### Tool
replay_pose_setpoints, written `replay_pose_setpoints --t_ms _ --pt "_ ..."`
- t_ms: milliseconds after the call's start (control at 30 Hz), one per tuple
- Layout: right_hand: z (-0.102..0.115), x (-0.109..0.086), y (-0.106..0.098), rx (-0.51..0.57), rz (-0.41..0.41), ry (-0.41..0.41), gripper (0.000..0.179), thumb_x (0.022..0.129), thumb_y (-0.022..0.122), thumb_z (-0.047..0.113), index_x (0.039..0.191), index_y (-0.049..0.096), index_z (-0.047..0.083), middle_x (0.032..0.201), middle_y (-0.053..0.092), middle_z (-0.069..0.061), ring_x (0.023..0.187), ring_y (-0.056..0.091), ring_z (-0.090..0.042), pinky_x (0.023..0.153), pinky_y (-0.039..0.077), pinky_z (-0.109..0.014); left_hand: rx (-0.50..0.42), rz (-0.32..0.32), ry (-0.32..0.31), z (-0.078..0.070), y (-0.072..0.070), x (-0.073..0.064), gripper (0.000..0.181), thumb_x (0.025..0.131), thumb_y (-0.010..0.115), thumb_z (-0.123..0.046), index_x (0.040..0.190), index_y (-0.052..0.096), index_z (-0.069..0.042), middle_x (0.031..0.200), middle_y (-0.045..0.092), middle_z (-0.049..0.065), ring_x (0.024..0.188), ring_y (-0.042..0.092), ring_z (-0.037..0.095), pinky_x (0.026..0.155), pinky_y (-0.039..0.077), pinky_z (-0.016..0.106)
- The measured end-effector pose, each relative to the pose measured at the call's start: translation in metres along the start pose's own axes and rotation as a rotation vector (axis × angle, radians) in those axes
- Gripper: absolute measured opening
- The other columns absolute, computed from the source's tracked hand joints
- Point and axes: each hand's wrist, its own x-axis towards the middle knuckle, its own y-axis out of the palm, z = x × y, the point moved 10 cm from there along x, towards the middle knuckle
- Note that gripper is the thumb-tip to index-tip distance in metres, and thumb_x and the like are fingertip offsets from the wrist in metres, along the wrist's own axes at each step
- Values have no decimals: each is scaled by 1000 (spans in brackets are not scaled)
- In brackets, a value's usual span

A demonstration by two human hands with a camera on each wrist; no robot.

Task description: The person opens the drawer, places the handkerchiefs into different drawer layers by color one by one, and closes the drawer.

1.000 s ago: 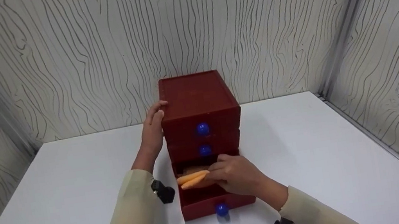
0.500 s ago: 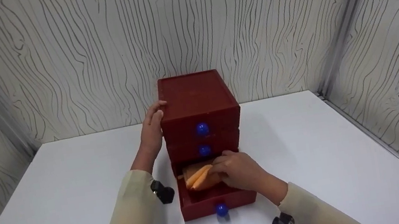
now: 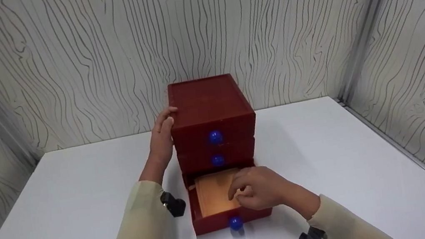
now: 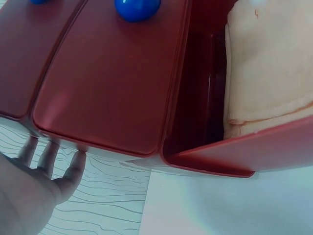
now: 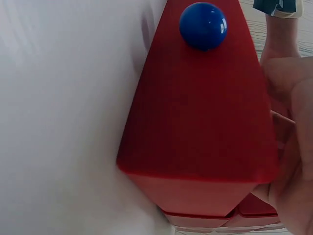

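Note:
A dark red three-drawer chest with round blue knobs stands on the table, its bottom drawer pulled out. In that drawer lies a folded orange-tan cloth, flat, with its layered edge visible in the left wrist view. My left hand rests against the chest's left side, fingertips at the top edge. My right hand is over the right part of the cloth, fingers loosely bent and holding nothing; it hides that part of the cloth. In the right wrist view the hand is beside the drawer front.
The upper two drawers, with blue knobs, are closed. White tabletop extends around the chest. Panels with a wood-grain line pattern rise behind and at both sides.
The cloth, bunched in my right hand a second ago, has come down flat into the drawer. My right hand has let go and moved slightly right and toward me. The left hand has stayed put.

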Motion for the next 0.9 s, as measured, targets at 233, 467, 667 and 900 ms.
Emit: replay_pose_setpoints --t_ms 233,467,667,900 --pt "15 -7 -18 19 -85 -4 16 72 64 23 86 66 31 85 65 17 68 56 -3 56 36 -9 7 -2 -6 1 1 0 34 98 29 -24 126 45 -14 119 50 7 79 52 10 67 44 28" --pt "29 -17 -19 73 -23 60 19 74 66 30 92 66 27 85 67 14 67 57 -5 55 38 -9 -6 2 10 -1 1 -1 35 98 28 -22 127 44 -11 119 50 8 80 52 11 67 44 28" --pt "44 -25 -15 45 -4 71 19 73 67 33 91 67 26 79 67 17 59 50 2 53 37 -9 -6 13 1 0 3 -1 36 98 28 -23 128 42 -11 127 46 8 87 52 11 72 44 27" --pt "49 -31 0 16 94 181 18 78 62 41 91 66 28 66 63 15 53 45 5 50 36 -10 10 0 17 -2 2 -1 36 98 28 -22 128 43 -9 121 49 8 72 49 7 66 41 26"
